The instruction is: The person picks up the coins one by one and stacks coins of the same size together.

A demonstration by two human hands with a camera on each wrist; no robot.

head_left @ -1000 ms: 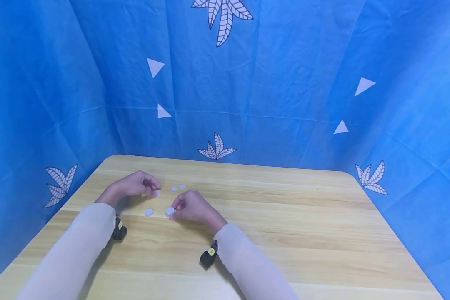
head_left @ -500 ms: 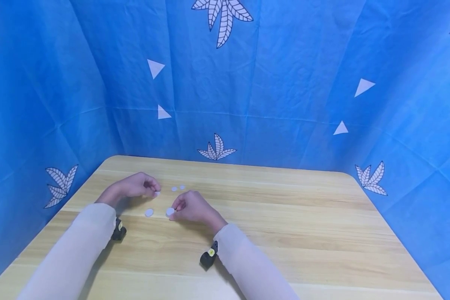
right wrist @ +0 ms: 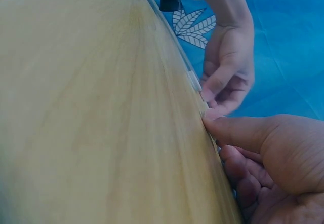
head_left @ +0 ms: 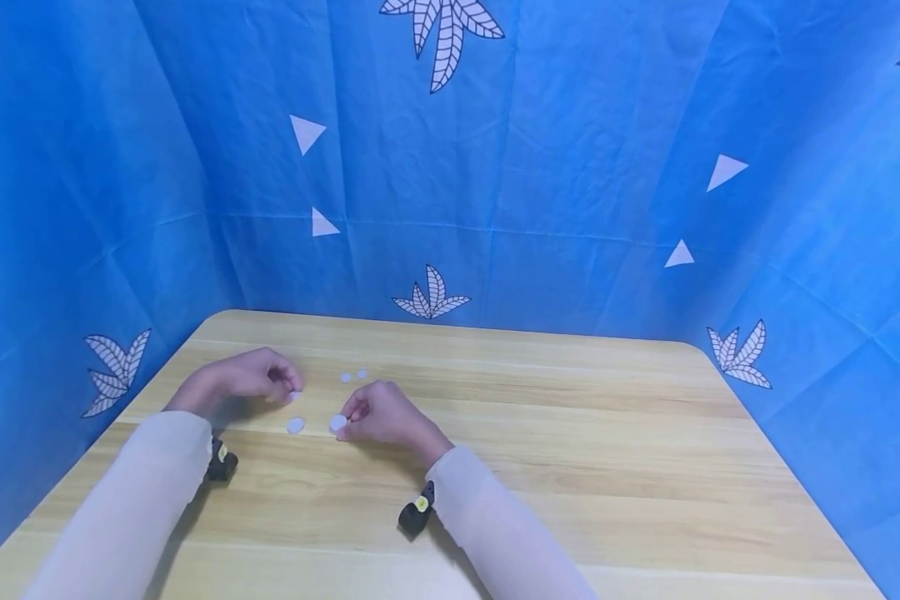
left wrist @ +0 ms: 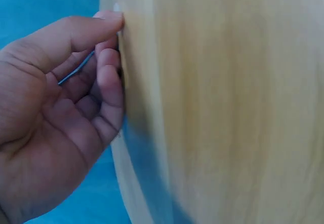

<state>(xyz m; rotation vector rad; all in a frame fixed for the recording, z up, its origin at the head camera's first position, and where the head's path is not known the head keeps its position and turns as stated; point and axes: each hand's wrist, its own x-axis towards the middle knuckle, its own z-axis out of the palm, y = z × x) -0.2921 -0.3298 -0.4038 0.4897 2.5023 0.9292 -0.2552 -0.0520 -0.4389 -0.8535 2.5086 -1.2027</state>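
Observation:
On the left part of the wooden table, my left hand (head_left: 249, 374) pinches a small white disc (head_left: 295, 396) between thumb and fingers, close over the tabletop. In the left wrist view, only a pale edge of that disc shows past the thumb tip; the other fingers are curled. My right hand (head_left: 387, 413) grips a larger white disc (head_left: 337, 423) by its right edge. Between the hands, a similar white disc (head_left: 295, 425) lies flat on the table. Two small white discs, one left (head_left: 346, 377) and one right (head_left: 362, 374), lie farther back.
The pale wooden table (head_left: 570, 467) stretches to the right, with rounded back corners. Blue cloth (head_left: 570, 150) printed with white leaves and triangles hangs behind it and along both sides. A small black camera is strapped to each wrist.
My left hand has moved left and slightly nearer to me, carrying the small disc away from the two small ones at the back. The right hand stays in place with its disc.

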